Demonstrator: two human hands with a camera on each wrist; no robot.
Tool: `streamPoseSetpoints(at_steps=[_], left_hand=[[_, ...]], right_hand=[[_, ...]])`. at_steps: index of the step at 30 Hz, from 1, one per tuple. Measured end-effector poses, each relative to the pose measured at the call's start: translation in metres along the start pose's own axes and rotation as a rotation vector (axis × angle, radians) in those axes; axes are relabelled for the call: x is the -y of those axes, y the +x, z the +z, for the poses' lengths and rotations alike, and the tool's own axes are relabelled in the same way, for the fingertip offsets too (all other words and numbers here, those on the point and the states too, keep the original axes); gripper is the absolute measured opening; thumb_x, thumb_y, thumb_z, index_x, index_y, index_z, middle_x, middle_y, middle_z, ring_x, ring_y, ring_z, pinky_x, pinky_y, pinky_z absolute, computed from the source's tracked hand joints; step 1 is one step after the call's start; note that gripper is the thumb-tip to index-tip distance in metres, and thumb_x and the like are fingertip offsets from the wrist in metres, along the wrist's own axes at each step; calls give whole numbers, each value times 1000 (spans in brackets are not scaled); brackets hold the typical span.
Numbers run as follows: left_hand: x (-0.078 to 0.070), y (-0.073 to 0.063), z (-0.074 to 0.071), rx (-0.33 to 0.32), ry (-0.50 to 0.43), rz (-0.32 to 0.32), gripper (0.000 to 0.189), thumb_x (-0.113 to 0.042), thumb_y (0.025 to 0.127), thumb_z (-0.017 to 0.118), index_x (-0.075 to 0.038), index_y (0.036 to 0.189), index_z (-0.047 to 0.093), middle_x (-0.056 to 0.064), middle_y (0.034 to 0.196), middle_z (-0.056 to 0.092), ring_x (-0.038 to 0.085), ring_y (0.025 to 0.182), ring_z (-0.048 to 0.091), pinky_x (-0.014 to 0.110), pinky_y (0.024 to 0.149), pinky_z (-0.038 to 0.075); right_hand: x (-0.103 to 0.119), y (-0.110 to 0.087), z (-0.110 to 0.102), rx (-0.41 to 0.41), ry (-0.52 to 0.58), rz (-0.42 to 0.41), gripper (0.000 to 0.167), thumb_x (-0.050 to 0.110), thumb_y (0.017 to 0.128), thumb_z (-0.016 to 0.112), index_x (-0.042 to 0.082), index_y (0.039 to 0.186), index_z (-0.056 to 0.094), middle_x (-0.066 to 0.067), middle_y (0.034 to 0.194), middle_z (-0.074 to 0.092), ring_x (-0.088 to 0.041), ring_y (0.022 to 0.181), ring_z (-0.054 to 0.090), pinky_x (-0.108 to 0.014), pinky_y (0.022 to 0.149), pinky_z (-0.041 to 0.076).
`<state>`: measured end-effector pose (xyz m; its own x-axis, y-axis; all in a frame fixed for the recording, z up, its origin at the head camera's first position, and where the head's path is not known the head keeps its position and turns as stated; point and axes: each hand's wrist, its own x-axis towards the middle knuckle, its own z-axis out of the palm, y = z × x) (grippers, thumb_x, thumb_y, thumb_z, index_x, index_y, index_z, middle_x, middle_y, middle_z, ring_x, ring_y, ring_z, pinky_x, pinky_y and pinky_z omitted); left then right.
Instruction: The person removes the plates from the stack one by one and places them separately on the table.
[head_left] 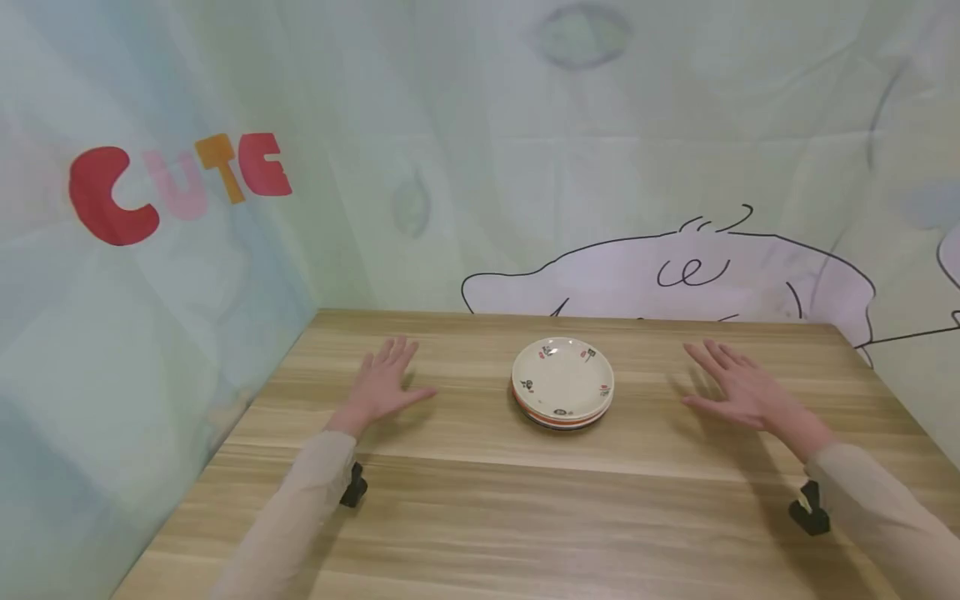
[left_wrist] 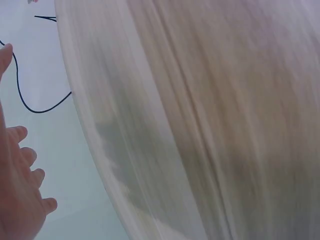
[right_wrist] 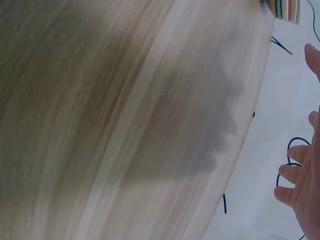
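A stack of several small round plates stands near the middle of the table's far half. The top plate is cream with little printed pictures near its rim; coloured edges show below it. To the left of the stack, my left hand is spread with palm down over the table, holding nothing. On the other side, my right hand is likewise spread and holds nothing. Both hands are apart from the plates. In the right wrist view, the striped edges of the plate stack show at the top right.
The wood-grain table reaches back to a printed cloth backdrop with a cartoon figure. Red, pink and orange letters mark the left cloth. A black wrist mount sits below each sleeve, the left one and the right one.
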<state>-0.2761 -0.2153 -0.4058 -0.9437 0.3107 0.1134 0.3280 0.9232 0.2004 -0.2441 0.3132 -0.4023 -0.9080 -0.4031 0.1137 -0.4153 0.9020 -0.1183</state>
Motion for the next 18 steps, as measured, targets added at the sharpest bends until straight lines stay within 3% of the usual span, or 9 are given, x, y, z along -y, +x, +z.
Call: streamPoseSetpoints(at_steps=[9, 18], left_hand=[[-18, 4, 1, -2, -78, 34, 85, -50, 81, 58, -5, 144, 21, 20, 148, 14, 38, 135, 11, 57, 108, 6], [-35, 11, 7, 12, -157, 72, 88, -51, 80, 59, -4, 144, 20, 22, 148, 14, 38, 135, 12, 55, 108, 8]], right_hand=[[8, 8, 1, -36, 127, -7, 81, 46, 84, 56, 7, 145, 19, -33, 141, 21, -52, 124, 25, -66, 96, 25], [17, 15, 9, -52, 274, 7, 82, 41, 84, 58, 3, 144, 18, -32, 142, 19, -51, 126, 22, -67, 97, 19]])
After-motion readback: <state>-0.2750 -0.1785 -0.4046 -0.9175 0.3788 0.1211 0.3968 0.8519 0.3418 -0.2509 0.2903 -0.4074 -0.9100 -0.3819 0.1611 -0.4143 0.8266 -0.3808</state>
